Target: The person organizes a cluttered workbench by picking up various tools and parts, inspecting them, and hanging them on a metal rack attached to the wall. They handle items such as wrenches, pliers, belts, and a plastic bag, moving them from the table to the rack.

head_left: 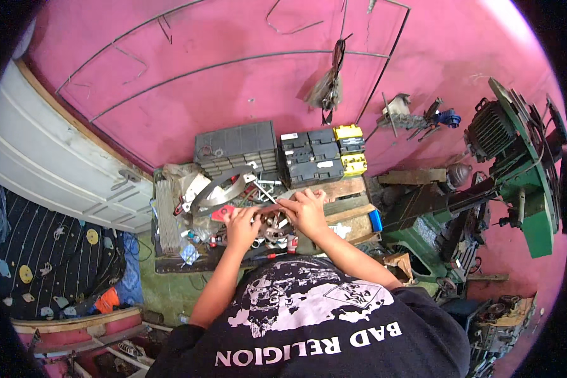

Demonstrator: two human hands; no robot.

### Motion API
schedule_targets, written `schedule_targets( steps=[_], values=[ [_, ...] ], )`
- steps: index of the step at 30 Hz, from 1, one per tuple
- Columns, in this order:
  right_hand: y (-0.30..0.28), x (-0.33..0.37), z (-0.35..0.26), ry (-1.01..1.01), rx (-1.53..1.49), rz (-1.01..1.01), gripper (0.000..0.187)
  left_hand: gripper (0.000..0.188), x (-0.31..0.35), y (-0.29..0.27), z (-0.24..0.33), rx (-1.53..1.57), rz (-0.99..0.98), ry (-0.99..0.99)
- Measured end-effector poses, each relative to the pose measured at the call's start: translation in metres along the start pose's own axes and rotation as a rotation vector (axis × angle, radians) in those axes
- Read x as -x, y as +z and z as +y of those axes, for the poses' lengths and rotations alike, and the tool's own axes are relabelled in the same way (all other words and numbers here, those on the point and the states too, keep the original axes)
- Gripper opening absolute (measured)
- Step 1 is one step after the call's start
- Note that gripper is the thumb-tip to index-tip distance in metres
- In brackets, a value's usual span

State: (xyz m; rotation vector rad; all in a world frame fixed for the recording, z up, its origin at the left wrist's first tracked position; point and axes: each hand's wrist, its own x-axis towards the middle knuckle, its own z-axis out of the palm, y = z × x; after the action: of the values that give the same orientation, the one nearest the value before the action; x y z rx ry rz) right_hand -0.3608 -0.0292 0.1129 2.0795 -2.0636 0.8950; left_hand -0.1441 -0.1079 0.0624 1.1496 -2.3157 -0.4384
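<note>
Your left hand and right hand: grip closed on a curved metal strip, over cluttered table. Black batteries behind, beside yellow ones.

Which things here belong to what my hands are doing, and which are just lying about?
Apparently in use:
left hand
right hand
curved metal piece, held between them

Seemingly just around:
black batteries
yellow-and-black batteries
green drill press

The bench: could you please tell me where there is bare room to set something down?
The upper wooden slats look bare, bordered by the black boxes, the right hand and the blue object. Around the left hand, the large metal ring and stacked grey sheets crowd the space.
</note>
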Motion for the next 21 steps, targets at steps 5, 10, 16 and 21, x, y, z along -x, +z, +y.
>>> schedule_targets(
  steps=[5, 10, 16, 21],
  values=[
    [-0.004, 0.004, 0.022, 0.204, 0.075, 0.121, 0.027, 0.022, -0.005, -0.012, -0.022, -0.135, 0.038, -0.071],
    [-0.001, 0.021, 0.025, 0.138, -0.004, -0.089, 0.028, 0.022, -0.003, -0.017, -0.021, 0.296, -0.127, -0.274],
    [0.064, 0.044, 0.057, 0.403, -0.195, 0.092, 0.024, 0.021, -0.006, 0.0, -0.006, 0.157, -0.079, -0.196],
    [0.034, 0.032, 0.056, 0.409, -0.019, -0.067, 0.021, 0.02, 0.0, -0.005, -0.012, -0.039, -0.122, -0.16]
  ],
)
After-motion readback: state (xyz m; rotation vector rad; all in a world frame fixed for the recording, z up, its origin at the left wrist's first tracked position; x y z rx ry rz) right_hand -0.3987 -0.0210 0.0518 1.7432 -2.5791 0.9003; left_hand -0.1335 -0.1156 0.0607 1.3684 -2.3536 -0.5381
